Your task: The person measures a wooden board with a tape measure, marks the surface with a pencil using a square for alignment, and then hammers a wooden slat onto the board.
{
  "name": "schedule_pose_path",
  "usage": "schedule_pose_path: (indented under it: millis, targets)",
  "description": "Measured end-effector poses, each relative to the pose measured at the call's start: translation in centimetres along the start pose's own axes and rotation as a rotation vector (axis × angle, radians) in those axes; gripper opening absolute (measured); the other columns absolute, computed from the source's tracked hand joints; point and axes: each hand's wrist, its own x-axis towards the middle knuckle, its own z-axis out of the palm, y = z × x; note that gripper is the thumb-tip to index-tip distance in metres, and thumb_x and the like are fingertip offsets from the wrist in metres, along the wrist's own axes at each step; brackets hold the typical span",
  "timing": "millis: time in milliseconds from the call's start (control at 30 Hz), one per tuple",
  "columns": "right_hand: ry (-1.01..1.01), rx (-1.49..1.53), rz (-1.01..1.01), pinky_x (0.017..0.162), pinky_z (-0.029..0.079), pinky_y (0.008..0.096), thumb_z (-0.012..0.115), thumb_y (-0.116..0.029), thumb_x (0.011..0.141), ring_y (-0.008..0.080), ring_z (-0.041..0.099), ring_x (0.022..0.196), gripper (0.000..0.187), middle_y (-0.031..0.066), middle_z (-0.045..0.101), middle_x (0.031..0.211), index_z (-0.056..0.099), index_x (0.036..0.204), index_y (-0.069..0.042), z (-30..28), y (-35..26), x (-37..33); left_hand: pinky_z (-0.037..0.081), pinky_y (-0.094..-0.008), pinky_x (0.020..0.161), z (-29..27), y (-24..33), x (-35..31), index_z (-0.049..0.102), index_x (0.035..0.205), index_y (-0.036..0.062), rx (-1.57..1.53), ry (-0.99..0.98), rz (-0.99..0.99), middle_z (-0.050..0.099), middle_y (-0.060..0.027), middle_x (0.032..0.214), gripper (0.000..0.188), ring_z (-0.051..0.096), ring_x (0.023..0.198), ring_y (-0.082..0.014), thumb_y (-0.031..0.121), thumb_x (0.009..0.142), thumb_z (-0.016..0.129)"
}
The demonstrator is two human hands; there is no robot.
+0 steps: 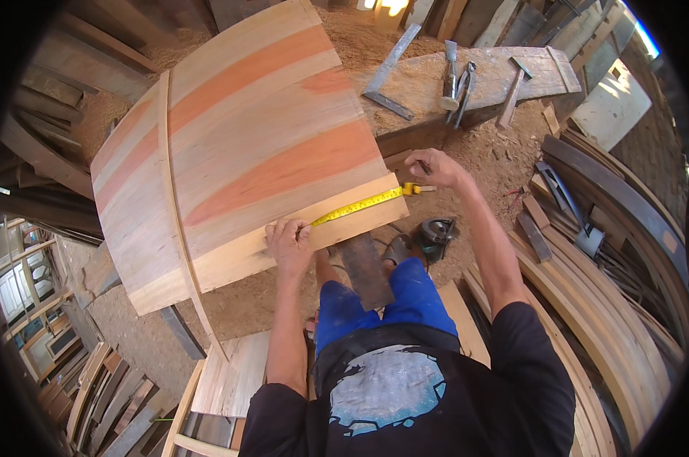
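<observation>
Across the pale wooden strip [369, 215] at the near edge of a large panel lies a yellow tape measure [357, 206], pulled out. Its left end is under the fingers of my left hand [290, 242], which press it onto the wood. The tape's case [411, 189] sits at the strip's right end. Just above and right of the case, my right hand [438, 167] is closed on a small dark stick [424, 167], whose kind I cannot make out. The panel [253, 129] is plywood with orange-brown bands, and a thin batten [169, 167] lies across its left part.
On a dusty plank [497, 72] at the far right lie a metal square [394, 61], a chisel [450, 72], pliers [462, 95] and a hammer [514, 91]. A circular saw [436, 232] rests near my feet. Curved timbers [588, 305] are stacked on the right; a hand plane [562, 194] lies there.
</observation>
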Motion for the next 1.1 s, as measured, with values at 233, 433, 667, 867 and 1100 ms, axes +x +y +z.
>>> schedule_pose_path:
  millis: [233,433,667,867,1100]
  targets:
    - [0.103,0.176,0.145,0.068,0.053,0.0404,0.081,-0.017,0.088,0.0325,0.073,0.079,0.025,0.0202,0.072,0.083,0.069,0.102,0.000,2.0,-8.0,-4.0,0.039,-0.0455,0.091,0.5,0.3,0.0,0.073,0.089,0.0155,-0.024,0.033,0.090,0.064,0.0001,0.091,0.007,0.053,0.098,-0.0269,0.015,0.085,0.079]
    - [0.243,0.190,0.065,0.069,0.052,0.0406,0.082,-0.017,0.086,0.0302,0.067,0.073,0.027,0.0182,0.067,0.079,0.068,0.101,0.001,3.0,-7.4,-4.4,0.037,-0.0446,0.090,1.0,0.1,-0.1,0.074,0.091,0.0166,-0.019,0.049,0.094,0.064,0.0012,0.091,0.008,0.053,0.098,-0.0258,0.016,0.085,0.080]
    - [0.262,0.099,0.071,0.073,0.053,0.0436,0.082,-0.016,0.083,0.0376,0.069,0.081,0.028,0.0199,0.069,0.084,0.070,0.101,0.001,2.9,-7.7,-4.4,0.036,-0.0440,0.090,1.0,0.6,0.0,0.075,0.093,0.0166,0.007,0.074,0.118,0.064,0.0019,0.092,0.008,0.053,0.098,-0.0245,0.016,0.087,0.080]
    - [0.255,0.084,0.103,0.084,0.051,0.0480,0.081,-0.018,0.081,0.0414,0.065,0.091,0.027,0.0193,0.066,0.087,0.072,0.103,-0.004,3.3,-7.1,-4.3,0.035,-0.0448,0.091,1.3,0.2,-0.1,0.075,0.092,0.0195,0.000,0.073,0.107,0.064,0.0038,0.093,0.008,0.052,0.099,-0.0241,0.020,0.086,0.080]
    - [0.252,0.021,0.041,0.077,0.051,0.0484,0.078,-0.015,0.083,0.0422,0.067,0.087,0.025,0.0201,0.068,0.088,0.069,0.101,-0.002,3.0,-7.3,-4.3,0.035,-0.0441,0.091,1.4,0.3,-0.2,0.076,0.093,0.0196,0.020,0.070,0.096,0.065,0.0037,0.093,0.008,0.053,0.101,-0.0246,0.020,0.086,0.080]
